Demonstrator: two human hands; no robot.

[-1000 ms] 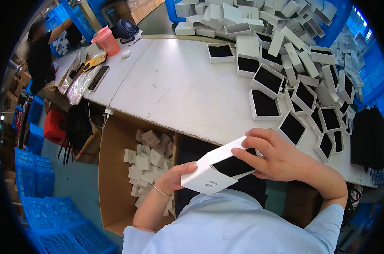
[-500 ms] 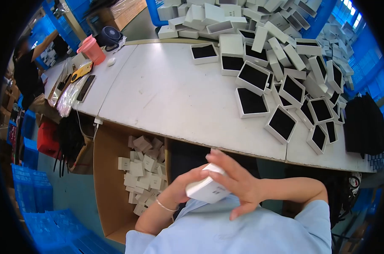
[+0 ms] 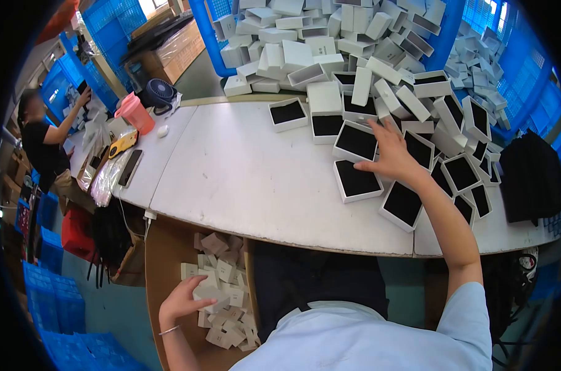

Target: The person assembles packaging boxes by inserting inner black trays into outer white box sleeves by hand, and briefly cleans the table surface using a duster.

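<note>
My left hand point(image 3: 184, 301) is over the cardboard carton point(image 3: 163, 272), fingers apart, with a white box point(image 3: 211, 298) just beside its fingertips. Whether the fingers still touch that box I cannot make out. Several small white boxes point(image 3: 226, 271) lie in the carton. Above the white table point(image 3: 255, 185), my right hand point(image 3: 393, 154) spreads its fingers at the edge of an open white box with a black lining point(image 3: 356, 140). Another black-lined box point(image 3: 358, 180) lies just below its thumb.
White boxes point(image 3: 296, 55) are heaped in a blue crate point(image 3: 213, 46) at the back. A black cloth pile point(image 3: 532, 176) is at the right. On the left are a pink cup point(image 3: 135, 114), a fan point(image 3: 160, 91), a phone point(image 3: 130, 168) and a person point(image 3: 42, 145).
The white box held by both hands has left them. My left hand moved left and down over the carton, while my right hand moved up and right to the black-lined boxes.
</note>
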